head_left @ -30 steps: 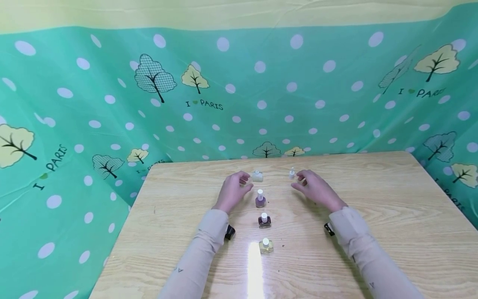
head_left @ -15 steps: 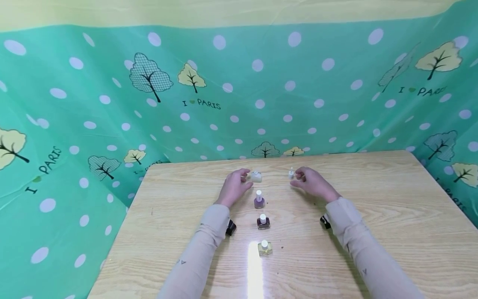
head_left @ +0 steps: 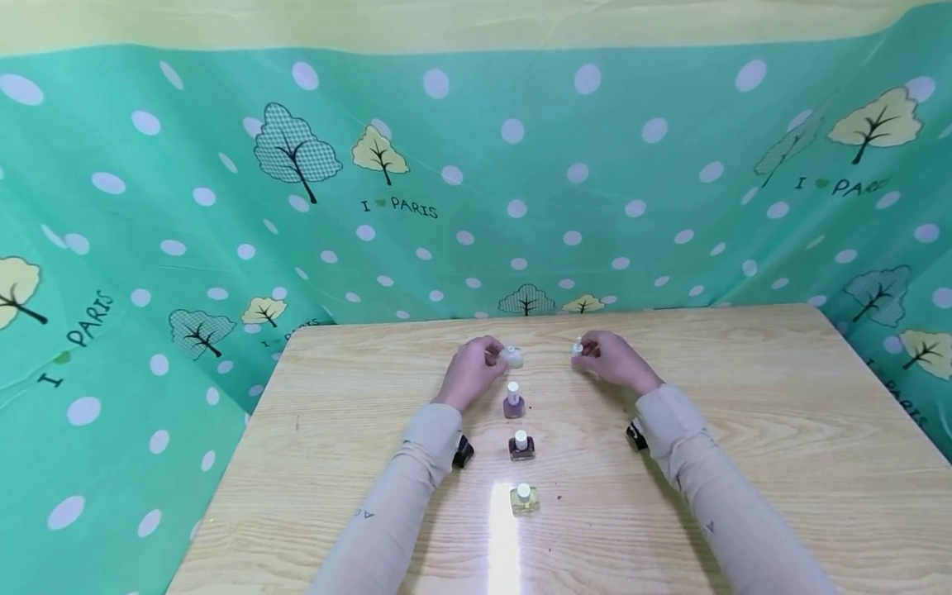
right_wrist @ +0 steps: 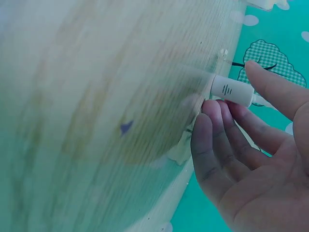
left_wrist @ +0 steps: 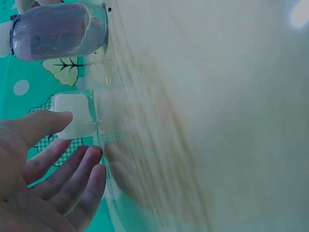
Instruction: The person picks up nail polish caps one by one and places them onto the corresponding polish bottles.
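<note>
In the head view, an uncapped bottle of white nail polish [head_left: 513, 357] stands at the back of the wooden table. My left hand [head_left: 472, 370] is at its left side; in the left wrist view the thumb [left_wrist: 50, 121] overlaps the bottle and the fingers lie loosely curved below it. To the right, a white nail polish cap [right_wrist: 232, 90] stands on its top, brush upward. My right hand [head_left: 613, 362] surrounds it loosely: fingertips are close under the cap, and the thumb [right_wrist: 260, 77] is apart from it. Whether the fingertips touch either thing is unclear.
Capped polish bottles stand in a line towards me: a purple one [head_left: 513, 401], a dark one [head_left: 521, 447] and a pale yellow one [head_left: 524, 499]. Small dark specks dot the wood. A green patterned cloth [head_left: 446, 124] hangs behind the table [head_left: 744, 397].
My right hand has moved slightly left, its fingers coming round the cap. My left hand has come nearer the white bottle. The bottles and cap stand where they were.
</note>
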A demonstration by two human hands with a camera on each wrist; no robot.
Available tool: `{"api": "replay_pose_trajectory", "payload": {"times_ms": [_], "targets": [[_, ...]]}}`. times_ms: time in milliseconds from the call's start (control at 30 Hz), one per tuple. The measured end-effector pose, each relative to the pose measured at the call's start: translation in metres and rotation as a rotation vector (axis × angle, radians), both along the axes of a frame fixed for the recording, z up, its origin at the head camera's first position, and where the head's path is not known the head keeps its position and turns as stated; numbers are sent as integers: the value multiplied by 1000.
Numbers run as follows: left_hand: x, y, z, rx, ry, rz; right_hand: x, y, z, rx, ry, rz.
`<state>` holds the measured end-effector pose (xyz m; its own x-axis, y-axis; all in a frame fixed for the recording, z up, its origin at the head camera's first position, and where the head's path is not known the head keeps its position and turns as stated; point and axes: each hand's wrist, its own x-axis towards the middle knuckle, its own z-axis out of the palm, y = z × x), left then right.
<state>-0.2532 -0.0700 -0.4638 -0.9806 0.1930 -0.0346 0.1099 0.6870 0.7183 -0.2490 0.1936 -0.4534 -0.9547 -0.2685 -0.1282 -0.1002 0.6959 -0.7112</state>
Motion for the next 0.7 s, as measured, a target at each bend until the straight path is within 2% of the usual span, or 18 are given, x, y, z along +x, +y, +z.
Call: {"api": "replay_pose_trajectory", "payload": {"times_ms": [400,700], "targets": [[0,-3,1,3,49,-27,-2,-1,1,29,29,-26],[5,-10,5,27,75,10,2,-2,8,44,-2,-63]]}}
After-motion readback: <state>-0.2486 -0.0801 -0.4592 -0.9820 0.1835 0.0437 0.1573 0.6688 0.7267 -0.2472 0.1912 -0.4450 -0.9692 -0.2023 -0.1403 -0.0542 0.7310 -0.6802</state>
